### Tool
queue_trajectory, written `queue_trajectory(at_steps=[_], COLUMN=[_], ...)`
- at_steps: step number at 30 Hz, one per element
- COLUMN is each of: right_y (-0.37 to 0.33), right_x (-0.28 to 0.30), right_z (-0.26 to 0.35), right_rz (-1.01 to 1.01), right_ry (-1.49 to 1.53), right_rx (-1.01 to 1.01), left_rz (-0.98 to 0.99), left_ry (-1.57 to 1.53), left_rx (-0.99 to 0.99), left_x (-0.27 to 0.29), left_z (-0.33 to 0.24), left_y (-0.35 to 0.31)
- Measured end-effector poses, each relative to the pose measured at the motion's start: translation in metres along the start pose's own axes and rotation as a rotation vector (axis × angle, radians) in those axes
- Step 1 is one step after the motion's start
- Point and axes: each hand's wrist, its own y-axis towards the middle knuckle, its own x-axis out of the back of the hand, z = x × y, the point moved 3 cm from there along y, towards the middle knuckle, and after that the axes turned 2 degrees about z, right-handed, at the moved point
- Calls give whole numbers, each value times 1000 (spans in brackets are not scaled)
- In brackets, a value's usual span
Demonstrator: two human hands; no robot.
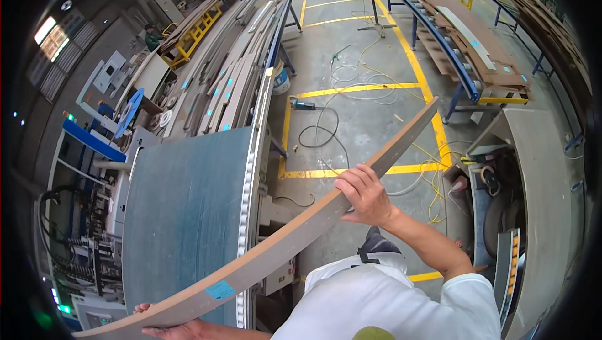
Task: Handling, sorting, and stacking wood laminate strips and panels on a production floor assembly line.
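Note:
A long narrow board (282, 243), with a brown edge, a grey face and a blue label (220, 290), slants from the lower left up to the right in front of me. My right hand (365, 196) is closed over its upper edge, fingers on top and thumb beneath. Low at the left, my left hand (179, 330) grips the board from below, with fingertips showing beyond the far edge. The board's left part hangs over the dark green belt (188, 208) of a machine; its right end juts out above the floor.
Beyond the belt, long boards (232, 83) lie stacked on a table. A power tool (303, 106) with a cable and loose hoses (357, 86) lie on the yellow-lined floor. At the right stand a roller conveyor (451, 51) holding panels and a grey cabinet (533, 170). Further off is a fan stand (374, 7).

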Motion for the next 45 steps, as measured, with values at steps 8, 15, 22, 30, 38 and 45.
queue_trajectory(at_steps=[8, 15, 22, 30, 38, 45], right_y=[61, 143, 263, 353, 433, 517], right_x=[-27, -105, -163, -211, -240, -260], right_z=[-143, -268, -391, -550, -723, -822], right_rz=[-13, 26, 59, 62, 114, 139], right_ry=[36, 77, 80, 58, 121, 206], right_rx=[-18, 12, -50, -45, -91, -43], left_rz=[114, 94, 15, 24, -89, -27], left_ry=[-31, -43, -37, -100, -59, 2], left_rx=[-20, 37, 45, 112, 112, 261], left_x=[-74, -100, -125, -185, -271, -331], left_z=[114, 265, 425, 604, 786, 877], left_y=[43, 82, 157, 206, 219, 249])
